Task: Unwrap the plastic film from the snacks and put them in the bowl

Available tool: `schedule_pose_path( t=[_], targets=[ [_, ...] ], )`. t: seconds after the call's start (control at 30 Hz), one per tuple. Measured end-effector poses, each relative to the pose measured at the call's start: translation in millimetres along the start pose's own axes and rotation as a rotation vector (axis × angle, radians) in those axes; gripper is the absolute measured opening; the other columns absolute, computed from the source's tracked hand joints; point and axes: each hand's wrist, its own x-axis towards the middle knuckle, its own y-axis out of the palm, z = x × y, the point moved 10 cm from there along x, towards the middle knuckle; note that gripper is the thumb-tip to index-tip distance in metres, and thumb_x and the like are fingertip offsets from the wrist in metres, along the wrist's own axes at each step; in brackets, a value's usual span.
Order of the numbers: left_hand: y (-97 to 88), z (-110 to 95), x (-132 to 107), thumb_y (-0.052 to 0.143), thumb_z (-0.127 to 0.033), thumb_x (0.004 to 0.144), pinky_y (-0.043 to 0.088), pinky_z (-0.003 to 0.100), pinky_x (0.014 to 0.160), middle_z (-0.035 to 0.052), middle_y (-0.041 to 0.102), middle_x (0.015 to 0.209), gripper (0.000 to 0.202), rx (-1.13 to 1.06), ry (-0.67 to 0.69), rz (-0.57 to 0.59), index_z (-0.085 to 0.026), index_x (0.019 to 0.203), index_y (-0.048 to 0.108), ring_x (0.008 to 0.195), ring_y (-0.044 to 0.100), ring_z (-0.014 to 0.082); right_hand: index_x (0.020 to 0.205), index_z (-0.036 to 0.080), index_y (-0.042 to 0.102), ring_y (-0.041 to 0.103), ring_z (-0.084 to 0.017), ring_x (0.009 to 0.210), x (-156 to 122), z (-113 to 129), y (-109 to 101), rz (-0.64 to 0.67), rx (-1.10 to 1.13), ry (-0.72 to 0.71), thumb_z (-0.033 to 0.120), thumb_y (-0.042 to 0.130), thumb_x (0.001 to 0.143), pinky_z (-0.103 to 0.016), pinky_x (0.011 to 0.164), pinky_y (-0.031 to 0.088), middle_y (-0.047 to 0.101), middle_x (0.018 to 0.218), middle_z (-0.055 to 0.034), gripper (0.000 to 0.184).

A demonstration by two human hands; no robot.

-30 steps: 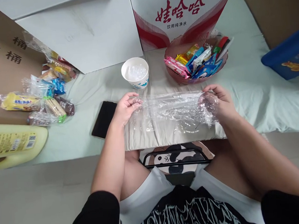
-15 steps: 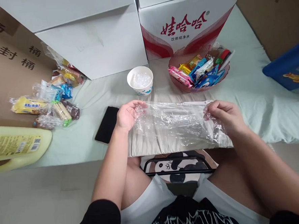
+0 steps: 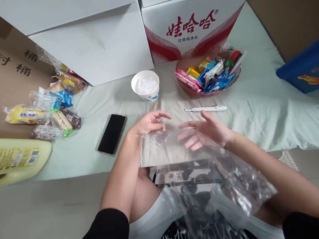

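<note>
A thin clear plastic bag (image 3: 247, 186) hangs from my left hand (image 3: 151, 123), whose thumb and fingers pinch one edge of it. The rest of the bag trails down to the right over my lap, blurred by motion. My right hand (image 3: 203, 131) is open with its fingers spread, partly seen through the plastic, and grips nothing. Just beyond it lies a white-handled craft knife (image 3: 207, 109) with its blade end to the left. A paper cup (image 3: 146, 95) with crumpled clear plastic (image 3: 146, 85) inside stands past my left hand.
A pink glass bowl (image 3: 181, 62) of wrapped snacks stands before a white and red carton (image 3: 159, 29). A phone (image 3: 112, 134) lies left of my hand. Packaged snacks (image 3: 56, 107) and a yellow jug (image 3: 23, 156) are farther left. A blue container (image 3: 305, 71) is at right.
My right hand has let go of the bag and opened, moving left. The bag, stretched between both hands before, now hangs from my left hand. The knife shows more fully.
</note>
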Motion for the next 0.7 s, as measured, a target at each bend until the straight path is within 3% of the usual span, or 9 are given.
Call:
schedule_pose_path(
  t=[0.17, 0.3, 0.4, 0.5, 0.57, 0.63, 0.7],
  targets=[
    [15.9, -3.3, -3.6, 0.078, -0.014, 0.067, 0.043, 0.016, 0.041, 0.0113, 0.073, 0.128, 0.055, 0.104, 0.036, 0.095, -0.026, 0.120, 0.075, 0.062, 0.067, 0.0095, 0.118, 0.017, 0.062, 0.078, -0.026, 0.077, 3.0, -12.8, 5.7, -0.035, 0.010, 0.037, 0.082, 0.062, 0.078, -0.037, 0.060, 0.064, 0.076, 0.109, -0.0176, 0.077],
    [28.6, -2.9, -7.8, 0.072, -0.011, 0.070, 0.046, 0.018, 0.043, 0.0092, 0.073, 0.127, 0.058, 0.239, 0.019, 0.111, -0.029, 0.125, 0.074, 0.058, 0.062, 0.0070, 0.106, 0.020, 0.065, 0.074, -0.017, 0.067, 8.2, -33.7, 16.7, -0.019, -0.227, 0.073, 0.049, 0.083, 0.076, -0.027, 0.056, 0.061, 0.077, 0.090, -0.0070, 0.046],
    [19.9, -17.6, -9.8, 0.077, -0.014, 0.070, 0.052, 0.020, 0.050, 0.0097, 0.072, 0.128, 0.064, 0.134, 0.099, 0.009, -0.031, 0.131, 0.069, 0.071, 0.072, 0.0141, 0.089, 0.019, 0.064, 0.066, -0.011, 0.056, 11.6, -29.5, 17.2, -0.063, -0.464, -0.024, 0.029, 0.083, 0.075, -0.020, 0.051, 0.052, 0.071, 0.068, -0.0003, 0.026],
    [-15.0, -35.5, -13.2, 0.084, -0.033, 0.072, 0.061, 0.027, 0.063, 0.0103, 0.071, 0.130, 0.063, -0.137, 0.276, -0.219, -0.031, 0.132, 0.064, 0.093, 0.077, 0.0240, 0.084, 0.019, 0.061, 0.063, -0.010, 0.056, 8.5, 0.2, 9.0, -0.188, -0.512, -0.261, 0.034, 0.080, 0.077, -0.020, 0.054, 0.048, 0.069, 0.065, 0.0015, 0.026],
    [-30.4, -37.4, -14.4, 0.084, -0.053, 0.072, 0.065, 0.034, 0.076, 0.0106, 0.070, 0.133, 0.066, -0.296, 0.363, -0.282, -0.028, 0.130, 0.064, 0.106, 0.075, 0.0275, 0.084, 0.020, 0.058, 0.060, -0.009, 0.055, 5.2, 17.1, -1.2, -0.285, -0.480, -0.370, 0.044, 0.079, 0.077, -0.021, 0.052, 0.045, 0.066, 0.064, 0.0026, 0.033],
    [-22.6, -29.1, -8.8, 0.086, -0.066, 0.065, 0.064, 0.039, 0.090, 0.0134, 0.067, 0.138, 0.080, -0.362, 0.341, -0.184, -0.025, 0.129, 0.065, 0.118, 0.071, 0.0308, 0.084, 0.021, 0.056, 0.056, -0.009, 0.052, 3.9, 29.0, -11.1, -0.365, -0.450, -0.444, 0.053, 0.078, 0.077, -0.022, 0.049, 0.043, 0.062, 0.061, 0.0038, 0.039],
    [2.9, -12.0, -2.2, 0.094, -0.063, 0.054, 0.061, 0.040, 0.098, 0.0167, 0.066, 0.141, 0.093, -0.328, 0.226, -0.010, -0.022, 0.132, 0.064, 0.125, 0.068, 0.0331, 0.085, 0.022, 0.055, 0.053, -0.010, 0.051, 4.6, 36.9, -18.1, -0.413, -0.429, -0.500, 0.056, 0.078, 0.076, -0.023, 0.049, 0.043, 0.059, 0.060, 0.0047, 0.042]
  ],
)
